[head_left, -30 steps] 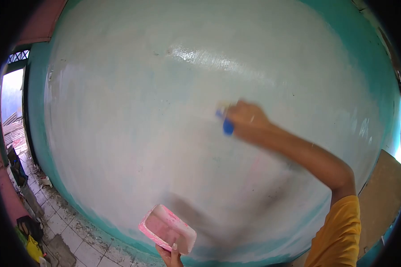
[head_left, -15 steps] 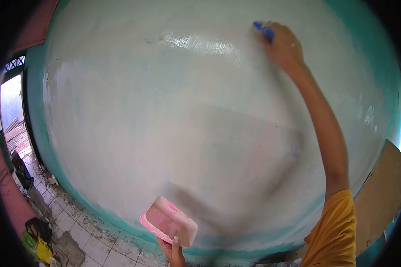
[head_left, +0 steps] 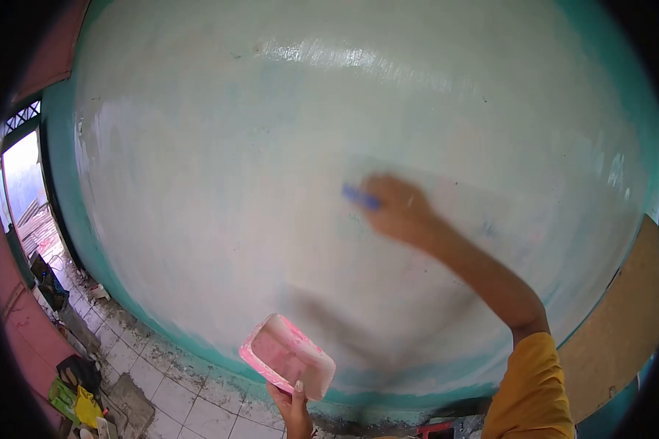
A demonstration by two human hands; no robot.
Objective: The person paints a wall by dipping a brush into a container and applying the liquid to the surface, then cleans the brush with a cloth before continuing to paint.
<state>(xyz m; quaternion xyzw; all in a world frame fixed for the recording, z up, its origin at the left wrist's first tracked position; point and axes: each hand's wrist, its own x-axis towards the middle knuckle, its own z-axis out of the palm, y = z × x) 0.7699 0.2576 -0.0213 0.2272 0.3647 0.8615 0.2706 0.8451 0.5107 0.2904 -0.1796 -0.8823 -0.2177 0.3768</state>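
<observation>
Head view: right hand (head_left: 399,212) fingers grip a blue tool (head_left: 360,196) on the wall (head_left: 198,146), left hand (head_left: 294,411) holds a pink tray (head_left: 287,357).

My right arm (head_left: 483,274) stretches up and to the left, nearly straight, and my right hand (head_left: 399,212) at its end is closed in a grip, blurred. My left hand (head_left: 294,411) sits low, fingers curled, thumb pointing up.

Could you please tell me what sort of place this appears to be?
Probably a house being repainted or plastered: a teal wall mostly covered in a wet whitish coat, a dusty tiled floor with clutter along it, and an open doorway to the outside at the left.
</observation>
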